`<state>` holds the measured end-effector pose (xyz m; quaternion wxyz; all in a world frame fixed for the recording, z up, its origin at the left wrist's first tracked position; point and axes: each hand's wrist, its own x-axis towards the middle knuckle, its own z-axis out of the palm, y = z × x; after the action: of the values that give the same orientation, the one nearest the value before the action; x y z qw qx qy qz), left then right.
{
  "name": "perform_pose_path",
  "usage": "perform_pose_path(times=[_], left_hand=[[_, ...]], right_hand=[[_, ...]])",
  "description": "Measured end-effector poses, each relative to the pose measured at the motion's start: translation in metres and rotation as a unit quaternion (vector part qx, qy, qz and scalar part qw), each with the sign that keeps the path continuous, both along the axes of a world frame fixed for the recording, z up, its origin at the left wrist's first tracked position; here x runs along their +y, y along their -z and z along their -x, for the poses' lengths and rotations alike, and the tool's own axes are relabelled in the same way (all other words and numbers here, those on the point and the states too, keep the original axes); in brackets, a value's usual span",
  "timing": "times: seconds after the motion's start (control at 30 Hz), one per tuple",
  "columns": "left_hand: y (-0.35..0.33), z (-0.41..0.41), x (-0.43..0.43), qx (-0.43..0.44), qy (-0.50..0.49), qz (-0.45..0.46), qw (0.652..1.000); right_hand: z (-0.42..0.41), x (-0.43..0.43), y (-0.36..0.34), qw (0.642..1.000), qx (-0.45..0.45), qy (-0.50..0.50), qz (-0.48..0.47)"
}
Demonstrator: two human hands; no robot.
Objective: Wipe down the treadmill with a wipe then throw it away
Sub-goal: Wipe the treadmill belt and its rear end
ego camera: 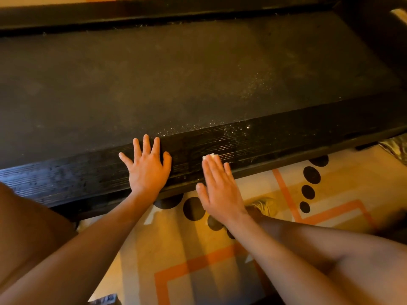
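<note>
Mid-wipe: your right hand [217, 186], fingers flat, presses the wipe [210, 156] on the rail [286, 137]; left hand [147, 164] splayed, empty. Belt [176, 73] dusty, binning undone.

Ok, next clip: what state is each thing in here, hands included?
belt: dusty, pale specks near the side rail.
side rail: streaked, white specks on it.
wipe: bunched on the side rail, mostly covered, only an edge showing.
left hand: flat, fingers spread, resting on the side rail.
right hand: flat, straight fingers pressing the wipe down.
</note>
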<state>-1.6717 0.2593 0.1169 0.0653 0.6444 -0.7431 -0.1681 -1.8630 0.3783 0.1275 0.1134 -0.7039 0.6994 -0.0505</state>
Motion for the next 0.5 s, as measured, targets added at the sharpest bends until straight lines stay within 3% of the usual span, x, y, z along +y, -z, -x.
perform_pose_path(times=[0.1,0.2,0.5], left_hand=[[-0.001,0.000,0.000,0.000,0.002,0.002,1.000],[-0.002,-0.001,0.000,0.005,0.004,0.003,1.000],[-0.010,0.011,-0.002,0.039,-0.014,-0.023,0.999]], right_hand=[[0.020,-0.003,0.000,0.999,0.023,-0.028,-0.004],[0.049,-0.012,-0.006,0.997,0.061,0.054,-0.005],[0.025,-0.009,-0.004,0.999,-0.004,0.033,0.004]])
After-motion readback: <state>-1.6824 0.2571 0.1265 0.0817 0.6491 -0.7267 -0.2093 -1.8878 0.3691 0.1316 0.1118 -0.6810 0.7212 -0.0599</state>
